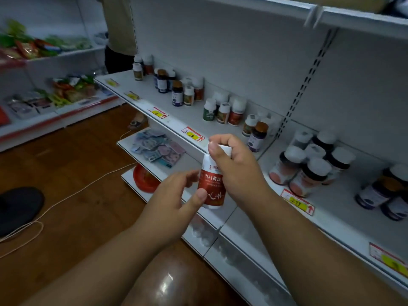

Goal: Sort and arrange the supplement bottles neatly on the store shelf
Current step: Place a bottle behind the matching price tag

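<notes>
Risk: red-label bottle (212, 184) held mid-air, centre frame, over shelf lip (198, 149); two-hand hold looks light, so slip during handover drops it to wood floor (72, 164). Swinging it right could topple dark bottle cluster (309, 166), middle right, already leaning.

Right hand (236, 164) wrapped round white cap and neck, fingers curled tight. Left hand (174, 195) half open, thumb pressed on lower label, other fingers loose behind, contact there probably partial, view unclear. Matching red bottle (236, 111) stands upper centre.
</notes>
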A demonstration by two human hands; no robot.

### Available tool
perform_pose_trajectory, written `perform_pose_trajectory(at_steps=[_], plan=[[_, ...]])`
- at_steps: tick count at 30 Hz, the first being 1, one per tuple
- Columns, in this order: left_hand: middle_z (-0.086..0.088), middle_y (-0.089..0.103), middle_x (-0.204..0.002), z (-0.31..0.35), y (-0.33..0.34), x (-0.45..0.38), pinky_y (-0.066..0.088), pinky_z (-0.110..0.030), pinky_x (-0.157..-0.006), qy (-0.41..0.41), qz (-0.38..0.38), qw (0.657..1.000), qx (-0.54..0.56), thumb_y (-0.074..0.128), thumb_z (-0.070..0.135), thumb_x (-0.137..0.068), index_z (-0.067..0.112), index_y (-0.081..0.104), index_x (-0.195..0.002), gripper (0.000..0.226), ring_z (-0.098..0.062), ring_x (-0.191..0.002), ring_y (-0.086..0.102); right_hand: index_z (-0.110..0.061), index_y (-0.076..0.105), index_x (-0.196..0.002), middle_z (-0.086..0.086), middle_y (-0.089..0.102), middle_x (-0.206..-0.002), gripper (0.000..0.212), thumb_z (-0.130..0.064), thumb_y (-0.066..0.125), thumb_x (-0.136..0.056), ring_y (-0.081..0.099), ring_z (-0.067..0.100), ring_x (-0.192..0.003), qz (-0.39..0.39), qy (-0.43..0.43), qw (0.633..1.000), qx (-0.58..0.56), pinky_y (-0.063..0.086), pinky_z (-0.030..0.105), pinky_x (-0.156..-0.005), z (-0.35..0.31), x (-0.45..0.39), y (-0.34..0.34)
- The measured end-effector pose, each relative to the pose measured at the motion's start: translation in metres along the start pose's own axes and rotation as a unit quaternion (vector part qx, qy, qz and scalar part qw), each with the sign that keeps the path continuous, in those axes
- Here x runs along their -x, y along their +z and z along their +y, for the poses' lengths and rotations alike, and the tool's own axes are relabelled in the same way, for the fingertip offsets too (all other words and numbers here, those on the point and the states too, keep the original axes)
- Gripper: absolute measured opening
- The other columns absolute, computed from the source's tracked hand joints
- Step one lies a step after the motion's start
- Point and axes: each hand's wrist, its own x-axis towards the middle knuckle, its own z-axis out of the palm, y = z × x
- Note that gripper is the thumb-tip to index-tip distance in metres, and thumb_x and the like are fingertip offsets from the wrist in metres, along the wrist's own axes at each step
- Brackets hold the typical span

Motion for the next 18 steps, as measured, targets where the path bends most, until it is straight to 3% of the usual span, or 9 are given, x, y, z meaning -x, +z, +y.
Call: perform_pose_trajectory(at_steps=[4, 9, 14, 18], plan=[[0.025, 0.048, -0.129, -0.027, -0.045, -0.033, 0.048, -0.036, -0.098, -0.004, -0.038, 0.999, -0.013, 0.03, 0.085, -0.075, 0.042, 0.039, -0.137, 0.076, 0.005, -0.119, 0.046, -0.028, 0.062, -0.102, -0.002, 0.068, -0.095, 0.014, -0.037, 0.059, -0.092, 0.067, 0.013, -0.082, 0.04, 0.026, 0.999, 0.012, 0.058, 0.034, -0.075, -0.001, -0.033, 0.031], [0.028, 0.044, -0.124, -0.05, -0.047, -0.093, 0.044, -0.027, -0.098, 0.0, -0.085, 0.996, -0.012, 0.029, 0.083, -0.076, 0.044, 0.036, -0.137, 0.073, 0.008, -0.117, 0.043, -0.028, 0.062, -0.1, -0.014, 0.066, -0.087, 0.013, -0.038, 0.057, -0.093, 0.065, 0.001, -0.075, 0.084, 0.054, 0.995, 0.019, 0.055, 0.021, -0.065, 0.02, -0.077, 0.035], [0.017, 0.052, -0.127, -0.065, -0.038, -0.156, 0.045, -0.032, -0.098, 0.026, -0.127, 0.991, -0.025, 0.028, 0.082, -0.076, 0.032, 0.043, -0.138, 0.081, 0.005, -0.115, 0.046, -0.026, 0.062, -0.103, -0.011, 0.066, -0.09, 0.016, -0.037, 0.058, -0.093, 0.065, 0.004, -0.078, 0.116, 0.066, 0.99, 0.041, 0.056, 0.029, -0.074, 0.04, -0.132, 0.027], [0.019, 0.051, -0.13, -0.073, -0.05, -0.2, 0.039, -0.015, -0.094, 0.047, -0.159, 0.986, -0.036, 0.032, 0.077, -0.078, 0.033, 0.043, -0.139, 0.076, 0.01, -0.116, 0.044, -0.032, 0.062, -0.101, -0.015, 0.065, -0.087, 0.013, -0.04, 0.058, -0.092, 0.064, 0.003, -0.077, 0.145, 0.075, 0.986, 0.043, 0.057, 0.033, -0.076, 0.044, -0.171, 0.022]])
